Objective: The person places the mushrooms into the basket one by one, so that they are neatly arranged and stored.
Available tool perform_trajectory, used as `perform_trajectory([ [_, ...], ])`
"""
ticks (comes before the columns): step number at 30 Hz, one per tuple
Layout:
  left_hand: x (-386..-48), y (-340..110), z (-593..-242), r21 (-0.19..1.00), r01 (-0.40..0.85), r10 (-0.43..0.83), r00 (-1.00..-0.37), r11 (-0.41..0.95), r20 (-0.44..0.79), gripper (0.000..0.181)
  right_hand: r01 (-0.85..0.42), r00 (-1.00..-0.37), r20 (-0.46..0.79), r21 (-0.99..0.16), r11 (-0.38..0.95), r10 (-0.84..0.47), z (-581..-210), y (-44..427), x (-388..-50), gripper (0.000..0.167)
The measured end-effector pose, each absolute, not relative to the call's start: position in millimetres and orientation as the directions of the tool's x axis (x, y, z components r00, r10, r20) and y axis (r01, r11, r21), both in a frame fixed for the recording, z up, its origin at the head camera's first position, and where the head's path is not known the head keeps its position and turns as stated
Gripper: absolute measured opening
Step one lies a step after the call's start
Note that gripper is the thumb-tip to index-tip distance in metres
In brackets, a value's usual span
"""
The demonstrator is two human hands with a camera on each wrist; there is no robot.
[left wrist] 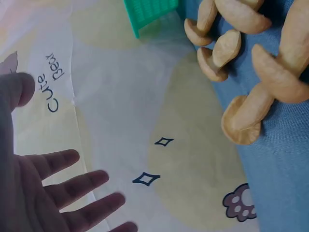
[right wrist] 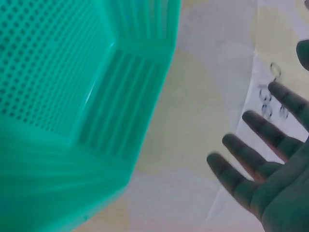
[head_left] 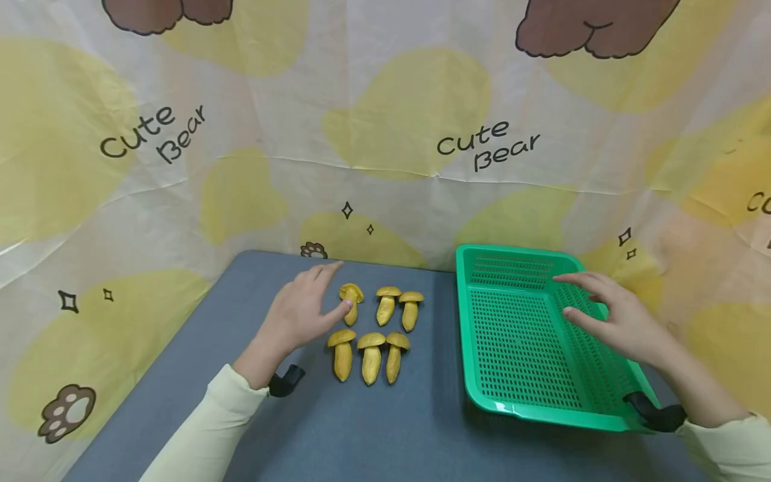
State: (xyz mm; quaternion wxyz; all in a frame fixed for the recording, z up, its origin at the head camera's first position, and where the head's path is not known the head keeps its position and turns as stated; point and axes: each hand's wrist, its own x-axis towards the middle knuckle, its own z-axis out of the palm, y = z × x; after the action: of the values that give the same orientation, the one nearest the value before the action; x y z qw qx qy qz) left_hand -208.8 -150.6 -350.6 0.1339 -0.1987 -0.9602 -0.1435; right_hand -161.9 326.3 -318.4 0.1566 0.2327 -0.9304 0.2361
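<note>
Several yellow-brown mushrooms [head_left: 371,358] lie in two rows on the dark table, caps toward the back. My left hand [head_left: 303,309] hovers at the left of the back row, fingers spread and holding nothing; its thumb overlaps the leftmost back mushroom [head_left: 351,304] in the head view. In the left wrist view the mushrooms [left wrist: 277,72] lie apart from the hand [left wrist: 63,193]. To the right stands a green plastic basket [head_left: 482,395] with nothing in it. Above its right side is my right hand [head_left: 623,321], fingers extended, with nothing held. The right wrist view shows that hand [right wrist: 275,169] apart from the basket [right wrist: 145,121].
Behind the table [head_left: 385,442] hangs a pale cloth [head_left: 385,87] with yellow patches and bear prints, reaching round the left and right sides. Black straps [head_left: 287,381] sit at both wrists. The basket's left rim stands a short way right of the mushrooms.
</note>
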Motion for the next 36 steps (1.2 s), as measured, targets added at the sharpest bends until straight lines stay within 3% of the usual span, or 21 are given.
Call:
perform_trajectory([
  [5,-205,-151,-365,0.283,0.402,0.319,-0.9,0.871,0.295,0.067,-0.502,-0.848,0.413,-0.425,0.754,-0.332,-332,352,-165,0.049],
  [11,-204,-151,-387,0.342,0.392,0.31,-0.912,0.854,0.27,0.06,-0.453,-0.865,0.41,-0.393,0.8,-0.289,-347,381,-164,0.042],
  [16,-204,-150,-405,0.386,0.375,0.31,-0.925,0.843,0.221,0.053,-0.401,-0.897,0.364,-0.436,0.805,-0.25,-354,400,-159,0.04],
  [22,-206,-153,-422,0.424,0.33,0.286,-0.944,0.843,0.164,0.049,-0.341,-0.932,0.27,-0.438,0.832,-0.241,-356,413,-159,0.041],
  [36,-210,-156,-437,0.448,0.306,0.263,-0.952,0.84,0.158,0.045,-0.341,-0.937,0.259,-0.521,0.783,-0.235,-389,430,-165,0.041],
])
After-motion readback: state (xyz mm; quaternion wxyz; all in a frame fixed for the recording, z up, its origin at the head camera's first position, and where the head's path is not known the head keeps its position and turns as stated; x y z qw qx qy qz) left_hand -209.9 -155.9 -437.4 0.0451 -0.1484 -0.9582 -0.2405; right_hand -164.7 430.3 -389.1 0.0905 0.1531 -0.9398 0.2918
